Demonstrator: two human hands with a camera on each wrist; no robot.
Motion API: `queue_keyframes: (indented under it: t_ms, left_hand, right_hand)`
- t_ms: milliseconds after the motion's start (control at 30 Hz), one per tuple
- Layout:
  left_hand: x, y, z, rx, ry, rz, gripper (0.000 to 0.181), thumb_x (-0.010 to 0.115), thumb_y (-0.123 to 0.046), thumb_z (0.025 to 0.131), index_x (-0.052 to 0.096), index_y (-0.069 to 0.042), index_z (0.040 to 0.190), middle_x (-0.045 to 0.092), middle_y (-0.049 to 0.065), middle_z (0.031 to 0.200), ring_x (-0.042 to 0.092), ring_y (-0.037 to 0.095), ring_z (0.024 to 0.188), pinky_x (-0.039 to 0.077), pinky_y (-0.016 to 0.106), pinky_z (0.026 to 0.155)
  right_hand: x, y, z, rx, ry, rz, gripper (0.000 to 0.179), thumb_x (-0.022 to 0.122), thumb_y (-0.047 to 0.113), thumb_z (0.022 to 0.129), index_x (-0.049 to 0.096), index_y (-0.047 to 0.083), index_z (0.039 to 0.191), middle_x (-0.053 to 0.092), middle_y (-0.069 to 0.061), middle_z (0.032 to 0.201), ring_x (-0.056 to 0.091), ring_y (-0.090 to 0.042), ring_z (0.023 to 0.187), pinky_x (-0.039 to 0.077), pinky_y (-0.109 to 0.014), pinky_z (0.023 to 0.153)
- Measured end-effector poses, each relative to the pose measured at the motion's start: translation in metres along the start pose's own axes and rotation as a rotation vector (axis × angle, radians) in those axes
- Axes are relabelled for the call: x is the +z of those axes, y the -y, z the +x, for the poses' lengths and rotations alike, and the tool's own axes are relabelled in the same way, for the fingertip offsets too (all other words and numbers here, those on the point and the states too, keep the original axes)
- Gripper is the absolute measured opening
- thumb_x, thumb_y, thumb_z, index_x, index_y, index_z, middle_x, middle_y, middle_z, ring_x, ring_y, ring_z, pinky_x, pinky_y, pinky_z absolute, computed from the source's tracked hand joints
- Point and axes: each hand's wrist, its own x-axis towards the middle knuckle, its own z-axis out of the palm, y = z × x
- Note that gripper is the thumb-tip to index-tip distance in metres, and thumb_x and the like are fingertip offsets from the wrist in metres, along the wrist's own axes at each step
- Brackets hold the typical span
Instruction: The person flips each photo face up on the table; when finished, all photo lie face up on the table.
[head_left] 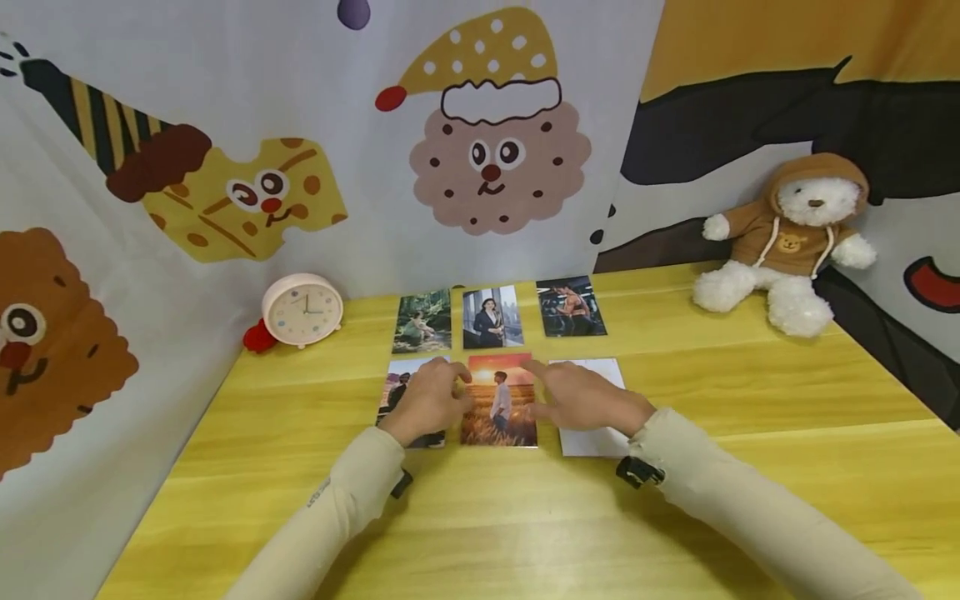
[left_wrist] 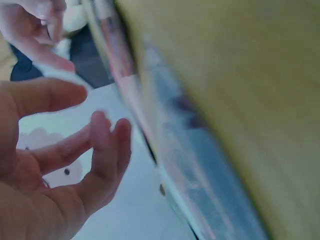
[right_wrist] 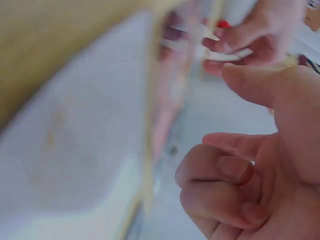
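Note:
Two rows of photo cards lie on the table. In the lower row, a sunset photo (head_left: 498, 404) of a person in a wheat field lies between my hands. My left hand (head_left: 431, 400) hovers at its left edge, fingers loosely bent and holding nothing, partly covering another photo (head_left: 395, 383). At the sunset photo's right edge is my right hand (head_left: 581, 396), its thumb and index finger apart with nothing between them; the other fingers fold inward in the right wrist view. Beneath that hand lies a white card (head_left: 592, 442), partly hidden.
The upper row holds a forest photo (head_left: 423, 321), an office portrait (head_left: 492, 317) and a gym photo (head_left: 570, 307). A round clock (head_left: 303, 310) stands at the back left, near a red object (head_left: 258, 337). At the back right sits a white teddy bear (head_left: 787, 242) in a brown hoodie.

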Motion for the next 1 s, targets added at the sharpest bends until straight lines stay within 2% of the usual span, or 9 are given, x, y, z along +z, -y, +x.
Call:
queue_keyframes:
  t_ms: [33,100,167,333,433,500,633,800,1000]
  left_hand:
    - [-0.001,-0.001,-0.001,0.007,-0.021,-0.052,0.025,0.071,-0.018,0.092,0.072,-0.006,0.114,0.067,0.012,0.11,0.064,0.02,0.085,0.053,0.038,0.076]
    - [-0.003,-0.008,-0.002,0.016,-0.035,-0.151,0.023,0.067,-0.017,0.095,0.071,-0.007,0.116,0.069,0.012,0.114,0.068,0.019,0.088,0.056,0.037,0.077]
    - [-0.002,-0.019,-0.002,0.048,0.005,-0.226,0.024,0.064,-0.018,0.097,0.07,-0.009,0.119,0.07,0.009,0.116,0.071,0.02,0.094,0.059,0.036,0.078]
    - [0.012,-0.053,-0.01,0.127,0.276,-0.393,0.04,0.062,-0.025,0.098,0.058,-0.009,0.135,0.069,0.009,0.117,0.067,0.023,0.107,0.055,0.039,0.094]
    - [0.02,-0.064,-0.016,0.09,0.364,-0.531,0.048,0.063,-0.028,0.098,0.053,-0.01,0.141,0.063,0.014,0.125,0.062,0.026,0.114,0.051,0.044,0.099]
    - [0.024,-0.068,-0.018,0.044,0.378,-0.625,0.05,0.063,-0.029,0.098,0.051,-0.011,0.143,0.059,0.017,0.13,0.06,0.028,0.117,0.049,0.048,0.101]
    - [0.03,-0.073,-0.021,-0.021,0.364,-0.79,0.054,0.065,-0.027,0.095,0.049,-0.01,0.145,0.058,0.018,0.132,0.06,0.029,0.117,0.049,0.049,0.103]
    - [0.036,-0.08,-0.022,-0.048,0.356,-0.865,0.057,0.065,-0.024,0.093,0.049,-0.007,0.145,0.068,0.015,0.118,0.063,0.026,0.104,0.051,0.039,0.093]
    - [0.042,-0.087,-0.017,-0.082,0.362,-0.963,0.057,0.064,-0.022,0.092,0.049,-0.007,0.145,0.063,0.016,0.13,0.063,0.021,0.109,0.051,0.034,0.091]
  right_hand:
    - [-0.005,-0.002,-0.005,-0.009,-0.024,0.012,0.072,0.064,0.033,0.098,0.03,0.008,0.158,0.062,-0.005,0.07,0.047,-0.013,0.05,0.046,-0.031,0.061]
    - [-0.014,-0.007,-0.016,-0.028,-0.089,0.016,0.067,0.063,0.033,0.099,0.037,0.006,0.154,0.072,-0.012,0.093,0.062,-0.018,0.064,0.054,-0.038,0.072]
    - [-0.023,-0.015,-0.028,-0.037,-0.147,-0.005,0.06,0.063,0.033,0.099,0.045,0.004,0.149,0.072,-0.014,0.107,0.065,-0.02,0.075,0.054,-0.039,0.076]
    - [-0.029,-0.038,-0.057,0.016,-0.165,-0.066,0.053,0.068,0.032,0.095,0.057,0.002,0.138,0.066,-0.01,0.097,0.056,-0.016,0.076,0.046,-0.03,0.064]
    - [-0.025,-0.047,-0.067,0.06,-0.129,-0.081,0.056,0.071,0.034,0.093,0.057,0.003,0.138,0.064,-0.01,0.101,0.056,-0.015,0.082,0.048,-0.031,0.068]
    - [-0.022,-0.051,-0.07,0.083,-0.109,-0.083,0.06,0.072,0.035,0.092,0.056,0.002,0.139,0.063,-0.011,0.105,0.057,-0.017,0.086,0.05,-0.034,0.072]
    - [-0.016,-0.054,-0.069,0.147,-0.092,-0.08,0.068,0.074,0.038,0.09,0.053,-0.002,0.141,0.061,-0.009,0.092,0.054,-0.019,0.084,0.047,-0.035,0.071]
    - [-0.008,-0.055,-0.066,0.173,-0.074,-0.123,0.071,0.075,0.039,0.089,0.052,-0.005,0.14,0.064,-0.01,0.09,0.055,-0.02,0.083,0.046,-0.033,0.068]
    - [-0.001,-0.051,-0.065,0.174,-0.078,-0.206,0.07,0.079,0.043,0.084,0.057,-0.002,0.133,0.065,-0.014,0.095,0.058,-0.025,0.085,0.051,-0.04,0.068]
